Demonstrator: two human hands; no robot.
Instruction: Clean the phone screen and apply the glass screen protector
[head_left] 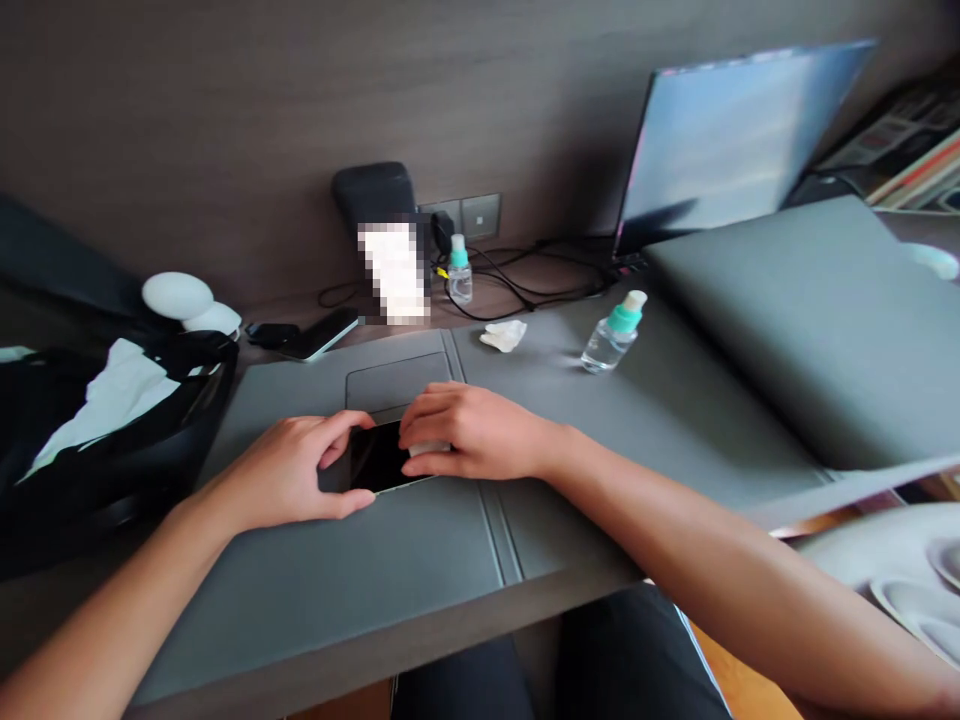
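A smartphone [373,458] with a black screen lies flat on the grey desk mat [330,590]. My left hand [296,468] grips its left end, thumb on the near edge and fingers on the far edge. Over the phone's right part bends my right hand [487,430], its fingers closed on a small white wipe [429,449] against the screen. Most of the wipe is hidden under the fingers. Beyond my right hand are a crumpled white tissue [503,336] and a clear spray bottle [609,338] with a teal and white top.
A second spray bottle [460,275] stands at the wall beside black cables [517,290]. Another phone [322,335] lies at the back left near a round white object [178,296]. A black bag [157,440] is on the left. On the right are a monitor [742,140] and the mat's raised flap [825,330].
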